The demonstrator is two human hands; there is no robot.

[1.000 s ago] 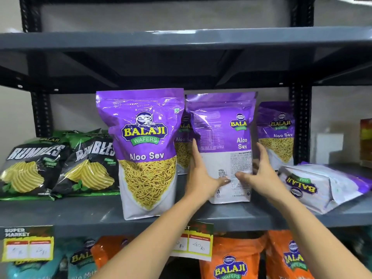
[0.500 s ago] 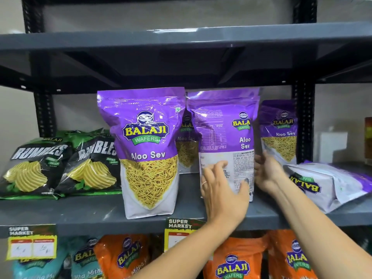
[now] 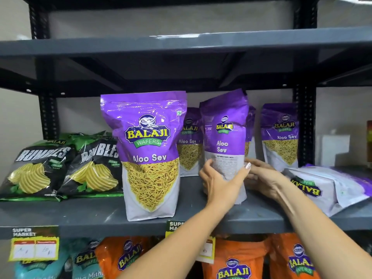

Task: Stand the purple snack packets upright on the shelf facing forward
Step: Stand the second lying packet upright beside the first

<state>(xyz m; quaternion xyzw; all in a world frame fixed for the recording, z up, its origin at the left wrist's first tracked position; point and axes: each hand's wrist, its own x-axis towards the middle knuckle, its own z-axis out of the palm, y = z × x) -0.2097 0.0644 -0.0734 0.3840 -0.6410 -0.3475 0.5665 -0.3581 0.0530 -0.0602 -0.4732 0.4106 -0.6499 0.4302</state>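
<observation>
Standing upright, packet [image 3: 224, 141] half-turned leftward.

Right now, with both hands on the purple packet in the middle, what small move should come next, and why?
Probably keep turning the held packet until its front faces outward, then stand it flat. It shows its back panel with fine print, turned at an angle, while the left hand and right hand clasp its lower part. The front packet beside it already faces forward.
</observation>
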